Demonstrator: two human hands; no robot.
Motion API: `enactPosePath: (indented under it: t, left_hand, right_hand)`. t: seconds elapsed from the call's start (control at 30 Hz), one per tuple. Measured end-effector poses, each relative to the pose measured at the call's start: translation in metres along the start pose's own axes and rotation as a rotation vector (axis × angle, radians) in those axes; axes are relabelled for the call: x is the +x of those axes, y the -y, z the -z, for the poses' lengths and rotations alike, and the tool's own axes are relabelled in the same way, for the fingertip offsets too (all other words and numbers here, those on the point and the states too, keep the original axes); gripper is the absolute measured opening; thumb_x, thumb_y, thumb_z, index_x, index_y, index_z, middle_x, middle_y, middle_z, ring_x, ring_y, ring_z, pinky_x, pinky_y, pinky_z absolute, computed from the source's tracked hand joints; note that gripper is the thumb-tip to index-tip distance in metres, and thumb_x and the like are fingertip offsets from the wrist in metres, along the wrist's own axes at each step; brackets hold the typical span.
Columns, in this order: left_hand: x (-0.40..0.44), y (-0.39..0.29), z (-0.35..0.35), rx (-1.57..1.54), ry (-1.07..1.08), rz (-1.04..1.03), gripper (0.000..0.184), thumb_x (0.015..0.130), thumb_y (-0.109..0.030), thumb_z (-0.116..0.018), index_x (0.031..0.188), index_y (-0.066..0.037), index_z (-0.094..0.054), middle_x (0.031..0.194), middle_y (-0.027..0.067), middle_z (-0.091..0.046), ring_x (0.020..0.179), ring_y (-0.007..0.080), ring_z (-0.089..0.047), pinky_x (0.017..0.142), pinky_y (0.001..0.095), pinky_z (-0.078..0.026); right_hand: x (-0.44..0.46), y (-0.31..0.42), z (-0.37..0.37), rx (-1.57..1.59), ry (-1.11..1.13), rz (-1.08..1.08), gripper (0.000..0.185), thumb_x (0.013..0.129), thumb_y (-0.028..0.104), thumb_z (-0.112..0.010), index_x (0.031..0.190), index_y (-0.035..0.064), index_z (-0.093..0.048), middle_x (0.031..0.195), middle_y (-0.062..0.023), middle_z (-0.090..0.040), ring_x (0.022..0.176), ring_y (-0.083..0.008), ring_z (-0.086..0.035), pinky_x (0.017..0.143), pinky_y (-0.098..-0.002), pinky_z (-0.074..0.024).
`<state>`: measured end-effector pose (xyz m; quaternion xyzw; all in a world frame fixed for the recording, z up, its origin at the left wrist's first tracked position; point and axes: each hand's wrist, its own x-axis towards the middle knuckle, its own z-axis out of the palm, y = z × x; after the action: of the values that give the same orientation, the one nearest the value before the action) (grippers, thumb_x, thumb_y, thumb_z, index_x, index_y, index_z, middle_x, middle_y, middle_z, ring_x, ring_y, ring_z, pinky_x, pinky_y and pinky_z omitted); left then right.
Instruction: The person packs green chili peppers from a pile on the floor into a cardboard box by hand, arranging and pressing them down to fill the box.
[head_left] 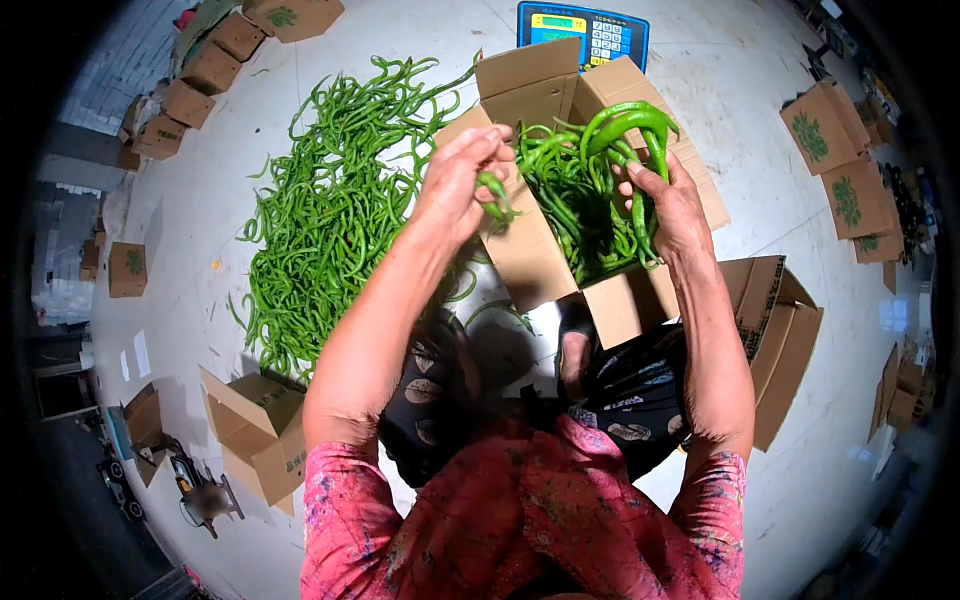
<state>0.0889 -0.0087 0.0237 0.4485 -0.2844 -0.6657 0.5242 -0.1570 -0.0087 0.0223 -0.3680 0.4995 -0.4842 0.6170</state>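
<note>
Right hand (pixel 675 205): fingers and thumb closed round a bunch (pixel 640 120) of green peppers, held over the open box (pixel 530 262). Bunch: several long, slender pods of unequal thickness; the upper ones arch over in a hook, bent ends pointing down past the thumb; others hang straighter below the palm. Skin smooth, glossy, bright mid-green, with pale highlights along the curves. Exact count cannot be made; pods overlap.

Left hand (pixel 462 180): fingers curled in, small grip, near the box's left flap. A short length of green pepper (pixel 493 195) sticks out below the fingers, lighter green and blunter in look than the bunch; the rest of it is hidden by the hand, so whether it is one pod or more cannot be told.

Box contents (pixel 560 205): more peppers, lying in mixed directions, many lengthwise, darker where shadow falls. Box is plain brown card, flaps spread outward.

Heap (pixel 335 220): on the pale floor (pixel 235 130), left of the box; a broad, loose spread of thin peppers, many curled or S-bent, tangled together, even green throughout. Stray pods lie at its edges.

Scale (pixel 600 38): blue, keypad and display visible, just beyond the box.
</note>
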Motion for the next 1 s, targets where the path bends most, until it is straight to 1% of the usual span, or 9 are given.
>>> enactPosePath:
  t: [0.23,0.4,0.5,0.53,0.57,0.63,0.83,0.93,1.0]
  left_hand:
    - [-0.005,-0.04,-0.009,-0.198,0.051,-0.361,0.021,0.094,-0.009,-0.051,0.112,0.0,-0.056,0.074,0.0027,-0.055,0.053,0.0067,-0.042,0.046,0.0216,-0.031]
    - [0.004,-0.044,-0.018,-0.314,0.287,-0.431,0.026,0.094,-0.014,-0.053,0.115,0.001,-0.054,0.078,0.0021,-0.052,0.054,0.0065,-0.039,0.047,0.0218,-0.035]
    - [0.022,-0.036,-0.027,-0.213,0.171,-0.498,0.028,0.093,-0.016,-0.056,0.116,0.001,-0.055,0.086,0.0061,-0.058,0.069,0.0113,-0.052,0.061,0.0238,-0.045]
    - [0.026,-0.033,-0.036,-0.062,0.121,-0.52,0.029,0.092,-0.016,-0.057,0.116,0.0,-0.058,0.097,0.0104,-0.062,0.089,0.0161,-0.057,0.079,0.0282,-0.048]
    - [0.033,-0.022,-0.033,0.109,0.081,-0.512,0.03,0.091,-0.016,-0.059,0.117,-0.002,-0.059,0.104,0.0116,-0.063,0.099,0.0174,-0.057,0.088,0.0294,-0.046]
    - [0.039,-0.002,-0.025,0.414,-0.103,-0.431,0.03,0.091,-0.018,-0.06,0.117,-0.003,-0.06,0.106,0.0094,-0.063,0.099,0.0155,-0.057,0.089,0.0295,-0.046]
    - [0.031,-0.007,-0.021,0.407,0.037,-0.337,0.025,0.092,-0.017,-0.06,0.111,-0.002,-0.063,0.102,0.0077,-0.066,0.093,0.0138,-0.063,0.084,0.0267,-0.05]
    - [0.03,-0.013,-0.012,0.317,-0.01,-0.254,0.023,0.094,-0.015,-0.058,0.113,-0.002,-0.062,0.104,0.0082,-0.066,0.093,0.0141,-0.063,0.083,0.0262,-0.052]
    - [0.031,-0.021,0.001,0.187,-0.041,-0.209,0.021,0.095,-0.011,-0.055,0.111,0.001,-0.062,0.098,0.0099,-0.066,0.085,0.0143,-0.064,0.072,0.0232,-0.054]
  right_hand:
    - [0.007,-0.008,-0.003,-0.329,-0.175,0.376,0.027,0.088,0.009,-0.064,0.113,0.0033,-0.057,0.095,-0.0061,-0.063,0.083,-0.014,-0.057,0.077,-0.0282,-0.0466]
    - [0.018,-0.012,0.001,-0.498,-0.262,0.544,0.029,0.088,0.011,-0.064,0.115,0.002,-0.057,0.1,-0.0091,-0.066,0.091,-0.0169,-0.06,0.083,-0.031,-0.047]
    - [0.016,-0.012,0.001,-0.324,-0.208,0.46,0.027,0.089,0.011,-0.064,0.113,0.0023,-0.057,0.097,-0.0079,-0.065,0.089,-0.0159,-0.06,0.083,-0.0308,-0.0474]
    - [0.014,-0.01,0.0,-0.229,-0.189,0.38,0.027,0.089,0.011,-0.064,0.113,0.0024,-0.057,0.096,-0.0075,-0.065,0.088,-0.0155,-0.059,0.083,-0.0305,-0.0475]
    - [0.013,-0.008,0.001,-0.137,-0.17,0.303,0.026,0.089,0.011,-0.064,0.113,0.0026,-0.058,0.095,-0.0071,-0.065,0.088,-0.0151,-0.059,0.082,-0.0301,-0.0475]
    - [0.014,-0.009,0.005,-0.201,-0.159,0.342,0.026,0.088,0.011,-0.065,0.112,0.0026,-0.057,0.094,-0.0064,-0.063,0.087,-0.0144,-0.059,0.081,-0.029,-0.0473]
    - [0.021,-0.014,-0.002,-0.537,-0.233,0.618,0.034,0.081,0.015,-0.073,0.109,0.0014,-0.057,0.092,-0.0105,-0.063,0.086,-0.0187,-0.06,0.08,-0.0319,-0.0473]
    - [0.021,-0.006,-0.007,-0.747,-0.304,0.761,0.047,0.077,0.016,-0.075,0.118,0.0024,-0.055,0.103,-0.0165,-0.059,0.1,-0.0269,-0.057,0.089,-0.0377,-0.0443]
    - [0.027,-0.015,-0.004,-0.887,-0.309,0.751,0.055,0.077,0.02,-0.075,0.125,0.0032,-0.053,0.116,-0.0209,-0.056,0.115,-0.033,-0.05,0.098,-0.042,-0.0398]
